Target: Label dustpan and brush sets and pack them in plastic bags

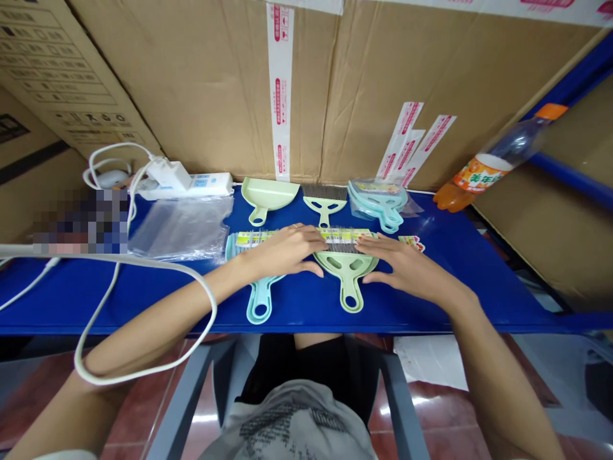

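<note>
Two bare hands, the left [293, 249] and the right [407, 265], flank a green dustpan-and-brush set [349, 271] with dark bristles and a ring-ended handle, lying flat near the front edge of a smooth blue surface [421, 294]. Fingertips of both press a glossy printed strip [347, 236] across its top, each grip unclenched. A ribbed pale-blue set [261, 297] lies beside it, before crinkled clear plastic bags [184, 227].
</note>
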`<state>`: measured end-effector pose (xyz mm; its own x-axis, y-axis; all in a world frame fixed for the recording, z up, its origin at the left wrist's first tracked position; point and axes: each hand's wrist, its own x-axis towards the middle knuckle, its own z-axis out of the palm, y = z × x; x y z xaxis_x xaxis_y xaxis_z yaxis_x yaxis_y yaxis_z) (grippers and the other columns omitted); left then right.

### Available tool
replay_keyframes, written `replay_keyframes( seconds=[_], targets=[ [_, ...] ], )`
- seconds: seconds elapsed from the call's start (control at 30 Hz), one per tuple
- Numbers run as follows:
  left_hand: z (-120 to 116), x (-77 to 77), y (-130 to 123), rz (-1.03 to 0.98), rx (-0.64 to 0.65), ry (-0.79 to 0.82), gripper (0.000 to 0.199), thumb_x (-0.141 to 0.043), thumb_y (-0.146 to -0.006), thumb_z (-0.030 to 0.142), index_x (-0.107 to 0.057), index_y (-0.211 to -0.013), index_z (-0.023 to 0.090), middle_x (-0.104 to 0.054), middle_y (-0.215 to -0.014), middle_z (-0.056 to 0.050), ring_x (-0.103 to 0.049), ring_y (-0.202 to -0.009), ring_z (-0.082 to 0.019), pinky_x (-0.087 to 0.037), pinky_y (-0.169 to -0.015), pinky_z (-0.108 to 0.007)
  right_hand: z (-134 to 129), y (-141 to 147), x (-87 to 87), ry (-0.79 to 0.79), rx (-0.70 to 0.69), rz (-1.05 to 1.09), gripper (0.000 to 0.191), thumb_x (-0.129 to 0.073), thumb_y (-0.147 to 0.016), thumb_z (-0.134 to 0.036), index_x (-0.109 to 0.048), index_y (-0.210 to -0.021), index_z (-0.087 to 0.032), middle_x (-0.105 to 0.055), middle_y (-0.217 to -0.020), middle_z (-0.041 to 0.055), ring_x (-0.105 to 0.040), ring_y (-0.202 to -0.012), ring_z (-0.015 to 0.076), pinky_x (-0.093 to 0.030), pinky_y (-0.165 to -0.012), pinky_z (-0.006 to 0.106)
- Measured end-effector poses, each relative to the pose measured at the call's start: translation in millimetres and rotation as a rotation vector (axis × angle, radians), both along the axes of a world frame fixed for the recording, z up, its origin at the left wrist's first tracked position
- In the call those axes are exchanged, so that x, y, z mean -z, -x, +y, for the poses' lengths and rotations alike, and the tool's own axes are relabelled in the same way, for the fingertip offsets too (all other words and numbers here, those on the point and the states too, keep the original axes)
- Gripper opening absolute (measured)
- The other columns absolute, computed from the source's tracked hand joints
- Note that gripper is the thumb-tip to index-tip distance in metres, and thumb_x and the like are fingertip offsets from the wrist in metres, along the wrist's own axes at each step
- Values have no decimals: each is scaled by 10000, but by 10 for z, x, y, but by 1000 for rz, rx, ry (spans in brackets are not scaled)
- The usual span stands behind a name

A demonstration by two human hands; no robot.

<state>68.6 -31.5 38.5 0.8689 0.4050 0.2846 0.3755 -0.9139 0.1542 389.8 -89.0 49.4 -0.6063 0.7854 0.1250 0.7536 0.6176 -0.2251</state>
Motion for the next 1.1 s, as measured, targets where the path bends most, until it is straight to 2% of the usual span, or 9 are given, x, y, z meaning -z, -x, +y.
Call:
replay_keyframes(
  seconds=[0.1, 0.2, 0.27, 0.37, 0.47, 0.67, 0.77, 0.9, 1.1],
  targets=[
    [171, -230, 297, -101, -61, 115, 513, -635, -1049, 626, -769, -1354, 237, -787, -1366, -113, -740, -1279, -283, -591, -1109, -420, 167, 49, -296, -13, -12, -6, 481, -693, -1021, -270, -732, -1496, -212, -688, -1542, 113, -684, -1408, 367, -529, -1260, 528],
    [474, -331, 750, -110, -216, 96, 607, -618, -1044, 675, -782, -1344, 173, -785, -1365, -157, -747, -1274, -334, -562, -1150, -525, 480, 349, -508, -114, 102, -76, 430, -644, -1035, -251, -761, -1444, -189, -767, -1426, 132, -710, -1348, 400, -534, -1202, 587],
    [672, -285, 1022, -21, -257, 149, 604, -671, -988, 706, -829, -1256, 189, -785, -1377, -163, -727, -1319, -368, -548, -1163, -569, 717, 650, -506, -76, 154, -142, 397, -662, -1033, -290, -790, -1389, -168, -798, -1347, 163, -732, -1284, 418, -562, -1130, 576],
    [832, -127, 1237, 66, -218, 302, 519, -742, -957, 631, -838, -1265, 225, -744, -1471, -134, -667, -1429, -341, -521, -1219, -529, 975, 1041, -307, 14, 210, -187, 400, -591, -1088, -386, -818, -1320, -153, -825, -1228, 195, -770, -1168, 394, -592, -1024, 517],
    [839, 19, 1212, 44, -250, 321, 457, -771, -970, 466, -800, -1355, 221, -723, -1499, -141, -670, -1432, -320, -508, -1234, -514, 1090, 1155, -42, 53, 216, -222, 433, -525, -1120, -407, -836, -1241, -130, -828, -1198, 212, -786, -1131, 368, -589, -1026, 492],
    [788, 131, 1010, 20, -310, 185, 403, -711, -1023, 357, -786, -1379, 185, -750, -1446, -160, -700, -1372, -336, -507, -1222, -542, 1274, 936, 210, 40, 72, -99, 409, -580, -1041, -209, -783, -1391, -148, -744, -1473, 117, -669, -1430, 328, -481, -1255, 497],
    [776, 130, 988, 5, -295, 163, 417, -701, -1026, 375, -781, -1384, 178, -761, -1419, -162, -702, -1356, -329, -515, -1208, -525, 1302, 908, 202, 66, 64, -28, 408, -611, -1025, -212, -790, -1386, -149, -745, -1472, 98, -640, -1466, 332, -472, -1269, 514],
    [763, 87, 1008, -53, -320, 123, 484, -646, -1050, 466, -763, -1402, 156, -764, -1405, -178, -701, -1342, -336, -514, -1190, -532, 1193, 849, 80, -34, 164, 85, 348, -612, -1020, -232, -842, -1277, -187, -801, -1370, 92, -743, -1303, 345, -572, -1137, 525],
    [718, -27, 1095, -117, -552, -77, 443, -546, -1078, 509, -802, -1266, 201, -799, -1282, -152, -729, -1221, -359, -546, -1061, -518, 1033, 629, -123, -259, 357, 326, 324, -568, -1037, -292, -843, -1176, -191, -849, -1031, 92, -802, -955, 278, -585, -975, 477]
  ],
)
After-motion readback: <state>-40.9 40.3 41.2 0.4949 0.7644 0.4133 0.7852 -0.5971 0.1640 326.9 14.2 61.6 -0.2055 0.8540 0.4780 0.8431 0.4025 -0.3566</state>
